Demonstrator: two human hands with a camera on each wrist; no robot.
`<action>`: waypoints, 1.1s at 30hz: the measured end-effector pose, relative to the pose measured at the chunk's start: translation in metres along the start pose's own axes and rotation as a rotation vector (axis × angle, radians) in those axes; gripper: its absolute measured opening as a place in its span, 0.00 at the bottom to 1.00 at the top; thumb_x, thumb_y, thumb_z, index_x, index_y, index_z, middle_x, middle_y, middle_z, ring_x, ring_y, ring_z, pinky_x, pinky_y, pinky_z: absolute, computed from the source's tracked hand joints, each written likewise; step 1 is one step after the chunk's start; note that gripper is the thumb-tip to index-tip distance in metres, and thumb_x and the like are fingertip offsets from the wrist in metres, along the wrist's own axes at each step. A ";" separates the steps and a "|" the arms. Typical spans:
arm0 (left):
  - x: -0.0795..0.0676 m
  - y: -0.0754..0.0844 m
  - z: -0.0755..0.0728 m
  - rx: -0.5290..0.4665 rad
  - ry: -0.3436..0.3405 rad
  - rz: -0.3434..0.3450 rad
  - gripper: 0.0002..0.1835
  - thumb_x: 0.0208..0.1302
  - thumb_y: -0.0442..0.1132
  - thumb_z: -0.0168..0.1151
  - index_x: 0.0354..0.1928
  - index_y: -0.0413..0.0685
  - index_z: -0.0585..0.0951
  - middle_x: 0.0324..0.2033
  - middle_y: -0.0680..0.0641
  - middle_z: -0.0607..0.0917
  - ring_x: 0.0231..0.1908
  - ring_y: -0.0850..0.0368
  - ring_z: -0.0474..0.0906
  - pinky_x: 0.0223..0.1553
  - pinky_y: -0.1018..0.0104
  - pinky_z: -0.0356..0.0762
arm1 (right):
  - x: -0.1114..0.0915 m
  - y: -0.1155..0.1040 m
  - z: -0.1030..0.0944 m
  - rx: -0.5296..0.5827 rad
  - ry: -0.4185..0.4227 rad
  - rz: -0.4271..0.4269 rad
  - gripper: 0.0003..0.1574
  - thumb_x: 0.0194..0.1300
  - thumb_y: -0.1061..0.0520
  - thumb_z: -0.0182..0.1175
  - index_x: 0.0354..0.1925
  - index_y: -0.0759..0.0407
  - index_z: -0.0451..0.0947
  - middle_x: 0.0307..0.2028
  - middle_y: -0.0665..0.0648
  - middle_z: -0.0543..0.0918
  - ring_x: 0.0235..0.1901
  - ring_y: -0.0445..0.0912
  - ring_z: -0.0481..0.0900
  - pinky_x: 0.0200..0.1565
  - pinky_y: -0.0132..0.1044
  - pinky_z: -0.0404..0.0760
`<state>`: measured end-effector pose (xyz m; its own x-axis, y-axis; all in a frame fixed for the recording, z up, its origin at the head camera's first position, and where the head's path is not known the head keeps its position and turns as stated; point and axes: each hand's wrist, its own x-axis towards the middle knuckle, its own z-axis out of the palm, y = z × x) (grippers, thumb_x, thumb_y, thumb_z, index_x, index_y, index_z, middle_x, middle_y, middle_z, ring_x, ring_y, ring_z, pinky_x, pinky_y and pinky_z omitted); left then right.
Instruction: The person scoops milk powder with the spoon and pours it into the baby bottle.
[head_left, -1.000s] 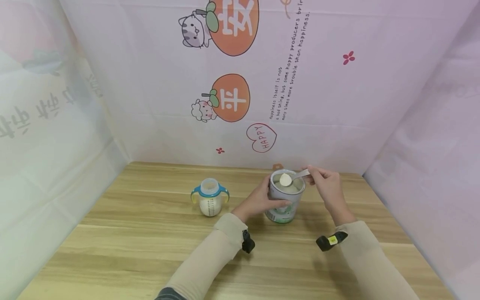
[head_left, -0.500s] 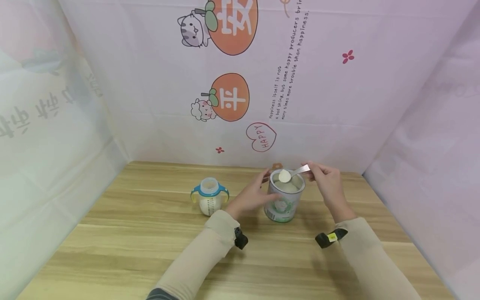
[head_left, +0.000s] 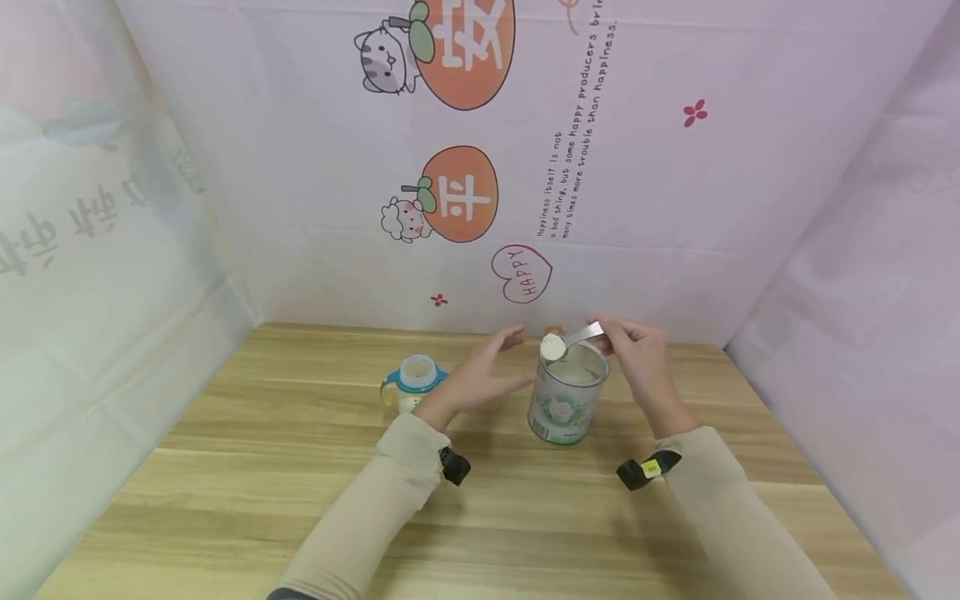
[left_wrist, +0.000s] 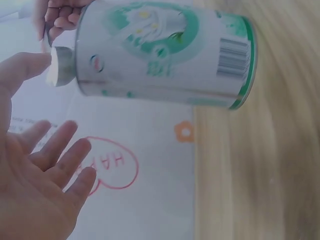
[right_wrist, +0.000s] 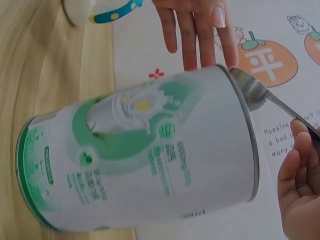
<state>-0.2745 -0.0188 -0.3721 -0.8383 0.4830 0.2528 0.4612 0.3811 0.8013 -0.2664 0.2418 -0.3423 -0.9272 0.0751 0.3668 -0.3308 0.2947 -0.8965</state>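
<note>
My right hand (head_left: 640,367) pinches the handle of a metal measuring spoon (head_left: 553,348) heaped with white powder. The spoon's bowl hangs at the left rim of an open milk powder can (head_left: 567,410), white and green, standing upright on the table. In the right wrist view the underside of the spoon (right_wrist: 250,90) shows beside the can's rim. Left of the can, my left hand (head_left: 472,382) is spread with fingers apart and nothing in it. Behind that hand stands a baby bottle (head_left: 417,372) with a blue collar and handles, open at the top and partly hidden by the hand.
The wooden table (head_left: 247,483) ends at a printed white cloth wall (head_left: 337,275) close behind the can. Cloth walls also close off the left and right sides. Dark wrist cameras sit on both cuffs.
My left hand has let go of the can and moved left, now covering part of the bottle. The right hand has brought the full spoon leftward from over the can's middle to its left rim.
</note>
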 end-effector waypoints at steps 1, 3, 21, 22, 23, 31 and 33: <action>-0.001 0.000 -0.003 0.007 0.002 0.009 0.43 0.65 0.55 0.68 0.77 0.55 0.58 0.71 0.51 0.68 0.71 0.54 0.61 0.69 0.49 0.60 | 0.000 -0.001 0.002 0.009 -0.004 -0.006 0.29 0.73 0.43 0.59 0.49 0.69 0.84 0.34 0.54 0.87 0.33 0.42 0.80 0.39 0.29 0.80; -0.004 0.000 -0.008 0.030 0.012 0.017 0.42 0.65 0.55 0.68 0.76 0.55 0.61 0.70 0.50 0.69 0.70 0.53 0.63 0.68 0.49 0.61 | 0.001 -0.003 0.006 0.014 -0.012 -0.007 0.30 0.73 0.42 0.59 0.50 0.70 0.84 0.32 0.53 0.87 0.33 0.42 0.80 0.39 0.29 0.80; -0.033 -0.007 -0.049 0.133 0.106 0.010 0.38 0.65 0.52 0.69 0.74 0.54 0.65 0.66 0.50 0.73 0.68 0.51 0.65 0.67 0.46 0.63 | 0.001 -0.024 0.054 0.071 -0.088 0.001 0.24 0.74 0.46 0.59 0.47 0.66 0.86 0.35 0.66 0.85 0.32 0.43 0.79 0.39 0.30 0.80; -0.035 -0.009 -0.051 0.146 0.108 0.005 0.39 0.65 0.53 0.69 0.74 0.54 0.65 0.67 0.50 0.73 0.68 0.51 0.65 0.67 0.46 0.63 | 0.001 -0.026 0.057 0.082 -0.094 0.000 0.24 0.74 0.46 0.59 0.47 0.67 0.86 0.35 0.66 0.85 0.31 0.42 0.79 0.38 0.30 0.81; -0.037 -0.010 -0.053 0.157 0.108 0.004 0.39 0.65 0.53 0.68 0.74 0.54 0.64 0.67 0.50 0.73 0.69 0.51 0.65 0.67 0.46 0.63 | 0.001 -0.027 0.060 0.090 -0.101 -0.002 0.23 0.75 0.47 0.59 0.47 0.67 0.86 0.34 0.64 0.85 0.31 0.42 0.79 0.38 0.30 0.81; -0.055 -0.027 -0.071 0.175 0.145 -0.042 0.41 0.63 0.54 0.70 0.74 0.51 0.65 0.67 0.48 0.72 0.69 0.50 0.64 0.68 0.46 0.62 | -0.001 -0.033 0.087 0.120 -0.148 -0.066 0.20 0.75 0.51 0.58 0.45 0.68 0.86 0.31 0.54 0.85 0.33 0.51 0.80 0.41 0.34 0.83; -0.060 -0.032 -0.074 0.159 0.153 -0.059 0.42 0.62 0.53 0.72 0.74 0.50 0.65 0.68 0.48 0.71 0.69 0.48 0.64 0.67 0.44 0.62 | -0.002 -0.034 0.092 0.122 -0.163 -0.083 0.21 0.76 0.51 0.57 0.46 0.68 0.86 0.31 0.53 0.85 0.34 0.52 0.80 0.43 0.37 0.83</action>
<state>-0.2606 -0.1184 -0.3722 -0.8938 0.3357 0.2973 0.4402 0.5303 0.7245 -0.2699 0.1437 -0.3357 -0.9087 -0.1027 0.4046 -0.4170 0.1754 -0.8918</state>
